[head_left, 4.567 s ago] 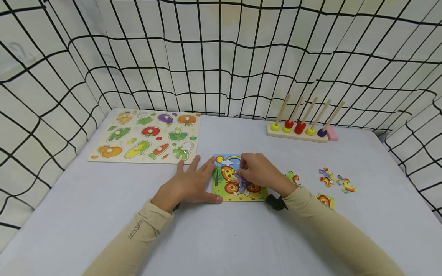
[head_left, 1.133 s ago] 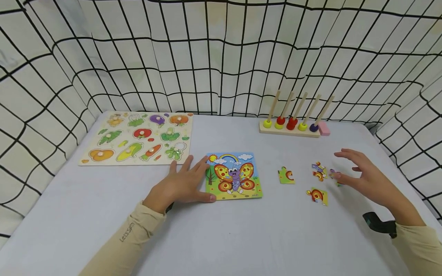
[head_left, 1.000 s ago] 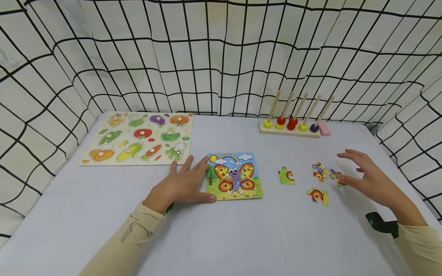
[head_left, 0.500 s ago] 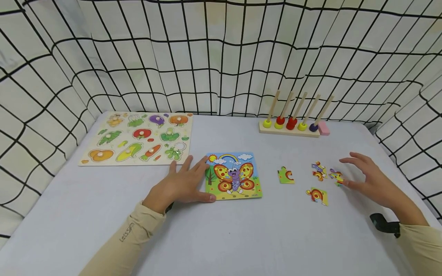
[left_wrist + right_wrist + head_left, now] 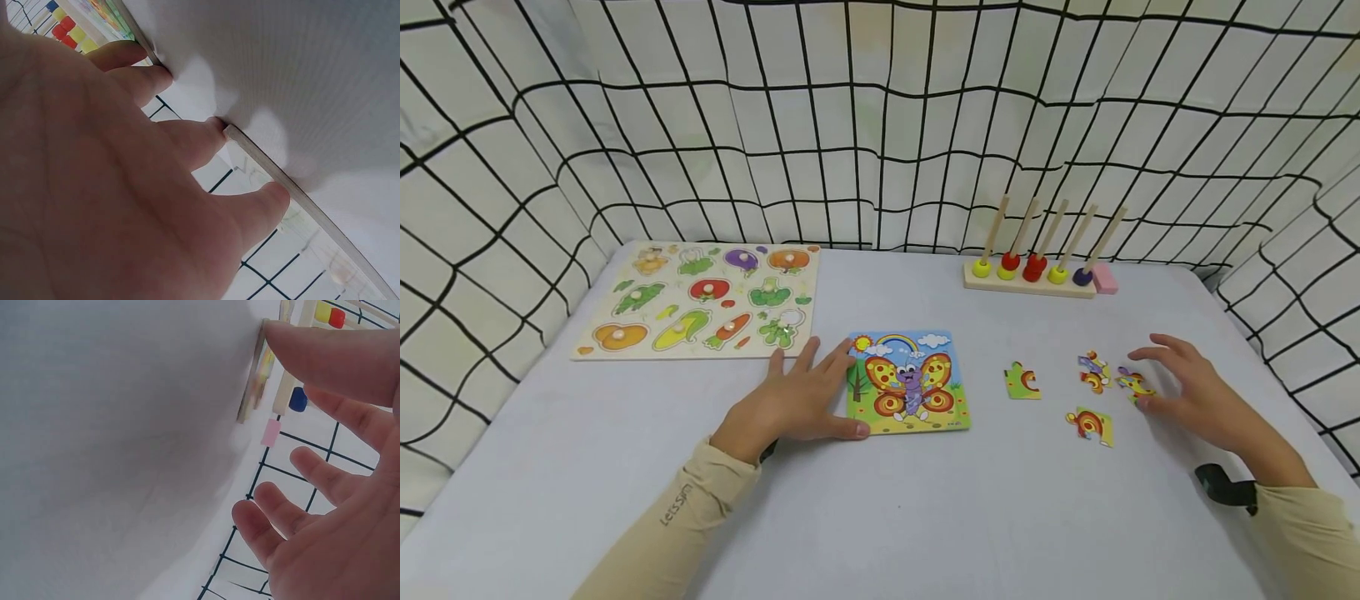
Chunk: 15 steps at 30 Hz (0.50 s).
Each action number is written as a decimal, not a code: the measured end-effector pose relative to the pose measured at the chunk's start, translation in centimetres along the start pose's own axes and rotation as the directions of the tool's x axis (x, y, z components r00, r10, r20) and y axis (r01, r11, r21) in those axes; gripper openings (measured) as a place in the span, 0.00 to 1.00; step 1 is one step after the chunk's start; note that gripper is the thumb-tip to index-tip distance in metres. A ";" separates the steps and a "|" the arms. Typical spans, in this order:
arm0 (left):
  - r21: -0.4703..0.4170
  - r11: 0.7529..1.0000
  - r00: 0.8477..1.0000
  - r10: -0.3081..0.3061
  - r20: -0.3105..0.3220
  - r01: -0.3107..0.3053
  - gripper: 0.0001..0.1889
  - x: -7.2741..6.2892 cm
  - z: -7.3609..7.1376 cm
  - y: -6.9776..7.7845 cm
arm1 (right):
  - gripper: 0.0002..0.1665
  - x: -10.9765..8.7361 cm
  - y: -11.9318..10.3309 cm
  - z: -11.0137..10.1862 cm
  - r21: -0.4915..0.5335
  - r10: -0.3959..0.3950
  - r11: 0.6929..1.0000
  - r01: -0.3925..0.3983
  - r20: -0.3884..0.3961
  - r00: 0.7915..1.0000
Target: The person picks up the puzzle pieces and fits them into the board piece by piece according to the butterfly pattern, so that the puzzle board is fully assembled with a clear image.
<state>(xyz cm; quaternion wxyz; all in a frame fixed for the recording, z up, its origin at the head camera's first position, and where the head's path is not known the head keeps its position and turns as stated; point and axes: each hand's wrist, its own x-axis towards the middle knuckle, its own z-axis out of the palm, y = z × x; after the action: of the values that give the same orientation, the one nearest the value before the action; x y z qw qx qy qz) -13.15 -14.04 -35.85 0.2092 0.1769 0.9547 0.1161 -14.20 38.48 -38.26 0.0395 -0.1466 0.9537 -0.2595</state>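
Head view, butterfly board: flat on the table, mid-scene; shows a butterfly under a rainbow.
Head view, left hand: at the left edge of the butterfly board; thumb on its near left corner, fingers spread apart.
Head view, right hand: at the right of the table; thumb tip at the near right edge of the yellow-and-purple piece, index finger raised apart from the thumb.
Head view, other loose pieces: green piece right of the butterfly board; purple-and-orange piece farther right, just left of the yellow-and-purple piece; ring-marked piece on the near side of these two.
Head view, vegetable board: flat, far left.
Head view, bead counter: far right, five pegs with beads; pink block at its right end.
Head view, netting: black mesh beyond the table.
Left wrist view, fingers: apart; tips overlap the edges of both boards, contact with the vegetable board cannot be told.
Right wrist view, fingers: apart, clamped on nothing; thumb tip meets the edge of a thin piece seen edge-on.
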 end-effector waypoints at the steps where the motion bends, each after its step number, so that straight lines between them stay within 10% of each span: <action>1: 0.000 1.000 1.000 0.003 -0.002 -0.003 0.59 0.0 0.0 0.0 | 0.34 0.0 0.0 0.0 -0.003 0.005 1.000 -0.005 0.005 1.000; 15: 0.008 1.000 1.000 -0.001 -0.011 0.001 0.59 0.2 0.1 -0.1 | 0.25 0.7 0.2 -0.2 -0.016 0.015 1.000 -0.014 0.076 0.997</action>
<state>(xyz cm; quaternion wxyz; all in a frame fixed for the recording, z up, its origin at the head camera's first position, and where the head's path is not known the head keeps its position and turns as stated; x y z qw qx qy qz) -13.30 -14.08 -36.04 0.2032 0.1767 0.9564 0.1130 -14.93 38.53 -38.23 0.0763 -0.1499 0.9545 -0.2461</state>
